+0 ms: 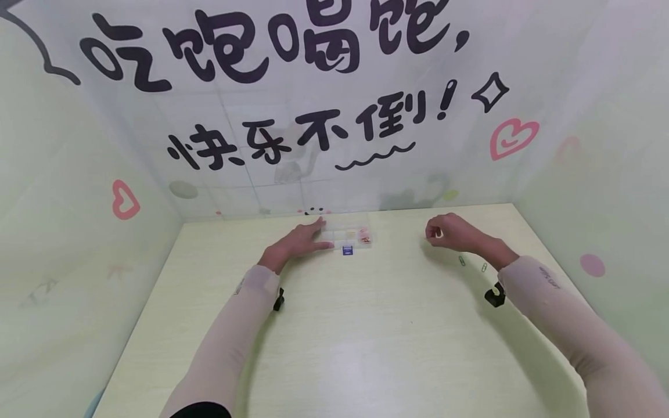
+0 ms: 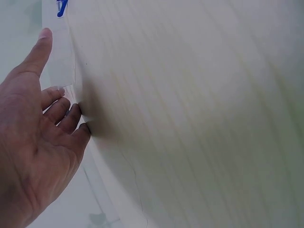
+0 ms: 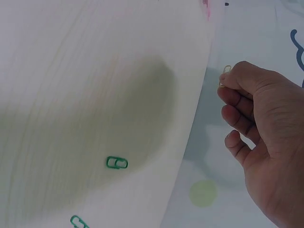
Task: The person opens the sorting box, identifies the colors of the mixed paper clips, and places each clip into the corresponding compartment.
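A clear plastic compartment box (image 1: 340,237) lies at the back middle of the table, with a blue clasp-like piece (image 1: 347,251) at its front. Small red pieces (image 1: 364,235) show in its right part. My left hand (image 1: 300,239) is at the box's left end, thumb and fingers spread; in the left wrist view the fingertips (image 2: 61,91) are right at its corner. Off to the right, my right hand (image 1: 453,233) is raised over the table and pinches a yellow paper clip (image 3: 227,69) between thumb and index finger. Two green paper clips (image 3: 117,162) lie below it.
The pale wooden table (image 1: 366,337) meets a printed white cloth backdrop (image 1: 324,191) right behind the box. Cloth walls rise at the left and right sides. Dark wrist-camera mounts (image 1: 495,295) hang below both sleeves.
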Motion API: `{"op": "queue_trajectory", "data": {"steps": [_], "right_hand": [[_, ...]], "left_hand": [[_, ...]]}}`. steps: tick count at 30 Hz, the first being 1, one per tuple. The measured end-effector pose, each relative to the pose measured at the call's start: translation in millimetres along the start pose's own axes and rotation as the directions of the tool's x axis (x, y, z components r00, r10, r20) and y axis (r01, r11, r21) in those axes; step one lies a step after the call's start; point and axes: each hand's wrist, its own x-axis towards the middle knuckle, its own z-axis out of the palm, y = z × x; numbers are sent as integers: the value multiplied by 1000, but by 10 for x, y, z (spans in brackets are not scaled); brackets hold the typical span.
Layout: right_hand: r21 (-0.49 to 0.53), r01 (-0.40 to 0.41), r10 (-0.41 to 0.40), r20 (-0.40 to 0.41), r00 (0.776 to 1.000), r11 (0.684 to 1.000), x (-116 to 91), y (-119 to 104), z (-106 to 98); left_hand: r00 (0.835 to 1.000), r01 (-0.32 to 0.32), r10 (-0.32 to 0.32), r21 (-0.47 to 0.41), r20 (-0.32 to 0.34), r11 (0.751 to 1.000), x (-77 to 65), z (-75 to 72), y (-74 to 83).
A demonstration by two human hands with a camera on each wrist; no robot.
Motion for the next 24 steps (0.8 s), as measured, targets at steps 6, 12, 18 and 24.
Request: {"op": "queue_trajectory", "data": {"steps": [6,12,18,24], "right_hand": [[13,22,-22,7,1000,1000,120,-62,51],[19,60,-60,-7,998,998,241,-186,66],[14,66,-66,-11,998,998,387,-286,85],[44,86,-85,-14,996,995,508,-366,100]], "left_hand": [[1000,8,-8,-1,4,1000,-3,3,17],[1000,13,-13,10,8,1000,19,13,-6],[1000,18,-18,-4,7,1000,16,7,-16],[1000,23,-23,-13,12,1000,12,1,1]]}}
